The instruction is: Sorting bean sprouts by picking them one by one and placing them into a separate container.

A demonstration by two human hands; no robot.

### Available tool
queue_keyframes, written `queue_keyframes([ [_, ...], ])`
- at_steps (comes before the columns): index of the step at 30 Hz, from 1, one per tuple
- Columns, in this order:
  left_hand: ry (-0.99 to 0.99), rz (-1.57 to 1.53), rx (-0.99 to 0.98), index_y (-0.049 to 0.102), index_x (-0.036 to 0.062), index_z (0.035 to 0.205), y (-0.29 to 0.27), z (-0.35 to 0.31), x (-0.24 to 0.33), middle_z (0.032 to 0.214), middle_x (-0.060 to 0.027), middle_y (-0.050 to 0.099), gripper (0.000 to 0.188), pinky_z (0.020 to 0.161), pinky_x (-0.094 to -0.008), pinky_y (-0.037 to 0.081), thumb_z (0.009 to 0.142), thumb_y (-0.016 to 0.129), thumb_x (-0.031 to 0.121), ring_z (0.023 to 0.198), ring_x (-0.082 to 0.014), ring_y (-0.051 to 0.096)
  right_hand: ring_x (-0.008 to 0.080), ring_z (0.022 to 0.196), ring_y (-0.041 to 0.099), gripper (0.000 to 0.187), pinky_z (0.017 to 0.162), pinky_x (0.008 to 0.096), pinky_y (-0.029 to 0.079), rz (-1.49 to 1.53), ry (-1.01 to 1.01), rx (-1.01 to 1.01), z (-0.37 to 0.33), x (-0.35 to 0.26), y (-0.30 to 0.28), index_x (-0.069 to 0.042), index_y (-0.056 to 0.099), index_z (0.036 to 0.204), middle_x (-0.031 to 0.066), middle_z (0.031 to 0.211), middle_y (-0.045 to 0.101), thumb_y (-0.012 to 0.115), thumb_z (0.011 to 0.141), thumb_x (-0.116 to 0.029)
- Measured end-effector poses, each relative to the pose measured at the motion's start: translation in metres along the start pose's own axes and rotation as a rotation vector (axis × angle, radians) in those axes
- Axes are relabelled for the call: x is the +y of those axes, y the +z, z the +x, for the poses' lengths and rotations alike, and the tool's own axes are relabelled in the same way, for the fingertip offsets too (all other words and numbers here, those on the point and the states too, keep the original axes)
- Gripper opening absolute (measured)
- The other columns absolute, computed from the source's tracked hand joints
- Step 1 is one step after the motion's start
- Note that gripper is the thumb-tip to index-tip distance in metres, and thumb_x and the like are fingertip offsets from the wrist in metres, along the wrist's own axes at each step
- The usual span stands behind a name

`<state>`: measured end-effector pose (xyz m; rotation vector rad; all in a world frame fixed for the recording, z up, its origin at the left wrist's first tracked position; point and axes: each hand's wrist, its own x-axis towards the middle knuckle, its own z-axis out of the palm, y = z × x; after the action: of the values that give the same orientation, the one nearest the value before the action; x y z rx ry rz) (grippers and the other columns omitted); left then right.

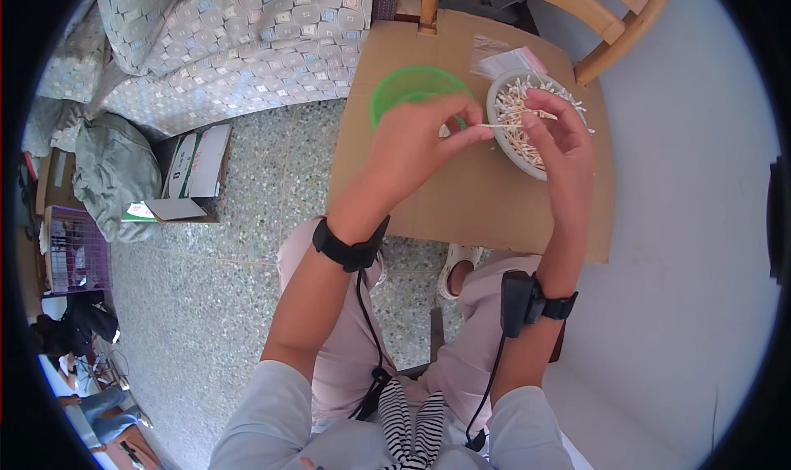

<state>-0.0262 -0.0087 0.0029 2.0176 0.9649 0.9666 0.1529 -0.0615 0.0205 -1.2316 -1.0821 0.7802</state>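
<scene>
Between my two hands a thin pale cotton swab (pixel 503 126) is stretched sideways above the cardboard. The fingertips of my left hand (pixel 428 136) are closed in a pinch on its left end. My right hand (pixel 564 140) pinches near the other end with thumb and forefinger, its remaining fingers curled. Under and behind the right fingers stands a white oval bowl (pixel 492 112) heaped with loose cotton swabs (pixel 515 99). A green round bowl (pixel 404 79) sits behind my left hand, which hides part of it and most of its contents.
A cardboard sheet (pixel 527 223) covers the wooden chair (pixel 597 17). Clear plastic packaging (pixel 490 54) lies behind the white bowl. A wall (pixel 676 223) rises close on the right. Patterned fabric (pixel 272 42) hangs at the far left, above a cardboard box (pixel 198 161) on the speckled floor.
</scene>
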Motion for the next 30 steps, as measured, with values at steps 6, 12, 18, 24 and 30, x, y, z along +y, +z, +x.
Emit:
queue_keyframes([
  [6, 0.031, -0.107, 0.096, 0.066, 0.0055, 0.091, 0.005, 0.003, 0.002, 0.081, -0.0011, 0.067, 0.022, 0.067, -0.0276, 0.048, 0.085, 0.076, 0.024, 0.071, -0.0121, 0.059, 0.0085, 0.081, 0.059, 0.020, 0.071, 0.0225, 0.047, -0.037, -0.026, -0.140, -0.001, -0.001, -0.010, 0.001, 0.068, 0.110, 0.0019, 0.090, 0.065, 0.066, 0.093, -0.009],
  [12, 0.055, -0.110, 0.015, 0.066, 0.0043, 0.097, 0.010, 0.007, -0.002, 0.087, -0.0023, 0.069, 0.022, 0.068, -0.0263, 0.049, 0.086, 0.075, 0.021, 0.073, -0.0121, 0.062, 0.0093, 0.079, 0.061, 0.016, 0.073, 0.0222, 0.047, 0.058, -0.090, -0.159, 0.001, -0.001, 0.000, 0.001, 0.070, 0.106, 0.0038, 0.093, 0.064, 0.066, 0.092, -0.006],
  [18, 0.126, -0.152, 0.020, 0.065, 0.0049, 0.093, 0.018, 0.008, -0.007, 0.084, -0.0069, 0.067, 0.017, 0.064, -0.0326, 0.049, 0.086, 0.072, 0.019, 0.070, -0.0211, 0.062, 0.0119, 0.085, 0.066, 0.017, 0.075, 0.0226, 0.049, -0.036, -0.215, -0.229, 0.007, 0.001, 0.007, 0.001, 0.070, 0.106, 0.0052, 0.100, 0.063, 0.066, 0.090, -0.003],
  [24, 0.038, -0.253, -0.006, 0.067, 0.0055, 0.098, 0.004, 0.008, -0.006, 0.093, 0.0029, 0.067, 0.015, 0.072, -0.0243, 0.044, 0.090, 0.070, 0.018, 0.082, -0.0095, 0.057, 0.0094, 0.078, 0.062, 0.014, 0.073, 0.0233, 0.049, -0.046, -0.138, 0.045, -0.001, 0.003, 0.008, -0.001, 0.071, 0.101, 0.0029, 0.092, 0.066, 0.069, 0.088, -0.005],
  [30, 0.014, -0.532, 0.106, 0.065, 0.0049, 0.100, -0.001, 0.010, 0.000, 0.095, 0.0017, 0.064, 0.014, 0.082, -0.0257, 0.047, 0.091, 0.070, 0.014, 0.089, -0.0083, 0.059, 0.0059, 0.074, 0.058, 0.014, 0.068, 0.0207, 0.046, -0.092, -0.011, -0.146, 0.002, -0.003, 0.003, -0.002, 0.070, 0.100, -0.0003, 0.086, 0.066, 0.071, 0.088, -0.008],
])
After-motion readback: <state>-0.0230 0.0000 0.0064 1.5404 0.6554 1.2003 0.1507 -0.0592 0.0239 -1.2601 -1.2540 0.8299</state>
